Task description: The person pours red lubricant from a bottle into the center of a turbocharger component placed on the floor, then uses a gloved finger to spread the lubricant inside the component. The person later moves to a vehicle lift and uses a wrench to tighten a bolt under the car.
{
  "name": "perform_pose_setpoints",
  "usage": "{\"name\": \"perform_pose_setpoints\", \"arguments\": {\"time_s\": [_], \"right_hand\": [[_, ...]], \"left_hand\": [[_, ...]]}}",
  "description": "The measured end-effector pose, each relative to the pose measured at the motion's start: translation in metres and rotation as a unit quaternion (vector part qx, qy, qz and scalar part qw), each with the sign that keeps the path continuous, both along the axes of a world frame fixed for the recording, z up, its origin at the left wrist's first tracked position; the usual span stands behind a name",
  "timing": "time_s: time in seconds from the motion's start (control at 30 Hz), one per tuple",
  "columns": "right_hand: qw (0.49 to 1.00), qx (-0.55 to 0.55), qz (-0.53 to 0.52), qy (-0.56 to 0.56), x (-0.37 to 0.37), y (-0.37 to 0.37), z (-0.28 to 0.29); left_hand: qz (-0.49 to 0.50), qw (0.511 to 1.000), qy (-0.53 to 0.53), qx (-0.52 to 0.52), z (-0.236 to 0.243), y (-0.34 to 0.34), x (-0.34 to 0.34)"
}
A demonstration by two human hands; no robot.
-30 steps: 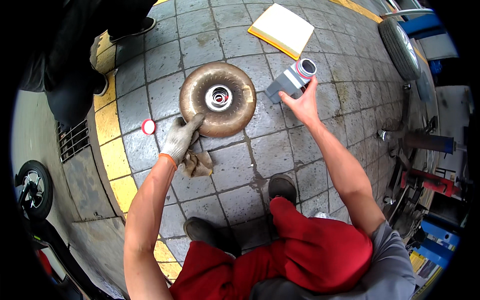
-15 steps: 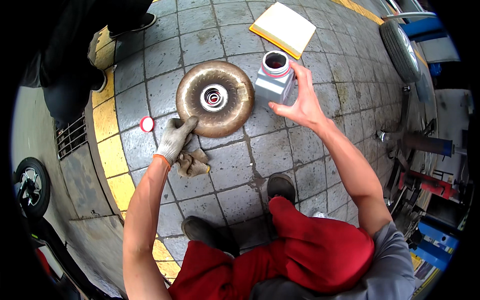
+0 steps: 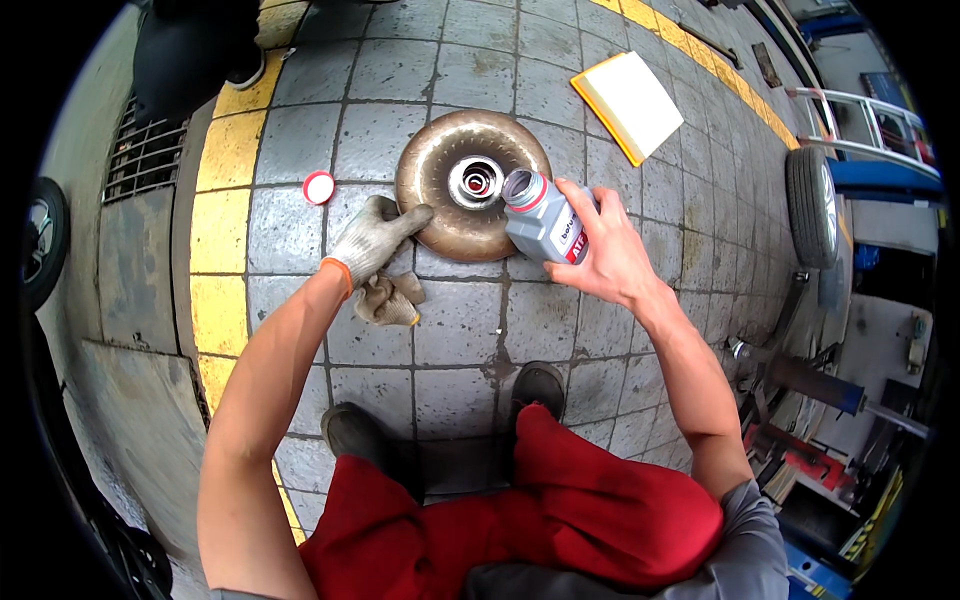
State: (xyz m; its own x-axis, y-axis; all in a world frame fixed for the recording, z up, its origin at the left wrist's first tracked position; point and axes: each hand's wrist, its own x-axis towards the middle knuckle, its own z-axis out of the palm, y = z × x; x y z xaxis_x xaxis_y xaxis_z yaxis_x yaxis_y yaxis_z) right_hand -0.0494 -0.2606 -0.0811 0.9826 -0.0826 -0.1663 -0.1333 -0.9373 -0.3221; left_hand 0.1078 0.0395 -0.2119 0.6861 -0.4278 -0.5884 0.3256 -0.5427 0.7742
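One doughnut-shaped metal housing (image 3: 467, 211), boxy bottle (image 3: 552, 226)

Right grip (image 3: 608, 250) curled, arms (image 3: 695, 370) forward

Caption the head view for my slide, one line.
Gloved left hand on a round metal housing, bare right hand holding an uncapped grey bottle.
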Motion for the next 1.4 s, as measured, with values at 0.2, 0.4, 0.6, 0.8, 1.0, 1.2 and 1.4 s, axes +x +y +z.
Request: {"name": "perform_pose_setpoints", "arguments": {"time_s": [0.2,0.4,0.6,0.8,1.0,1.2,1.4], "right_hand": [[0.999,-0.043,0.005,0.031,0.007,0.011,0.012],[0.996,-0.074,-0.006,0.055,0.012,0.016,0.015],[0.993,-0.095,0.002,0.07,0.015,0.015,0.017],[0.99,-0.12,0.016,0.066,0.017,0.018,0.018],[0.989,-0.13,0.021,0.063,0.019,0.02,0.019],[0.989,-0.133,0.02,0.066,0.02,0.022,0.022],[0.989,-0.137,0.025,0.057,0.02,0.02,0.023]], "left_hand": [[-0.016,1.0,-0.017,0.02,0.009,-0.001,0.0],[-0.02,0.999,-0.009,0.027,0.009,0.002,0.002],[-0.013,1.0,0.001,0.017,0.009,0.003,0.002],[-0.018,1.0,0.023,0.009,0.021,0.002,0.002],[-0.029,0.999,0.027,0.012,0.022,0.004,0.003],[-0.025,0.999,0.02,0.012,0.022,0.004,0.001],[-0.014,0.999,0.027,0.01,0.016,0.002,0.001]]}}
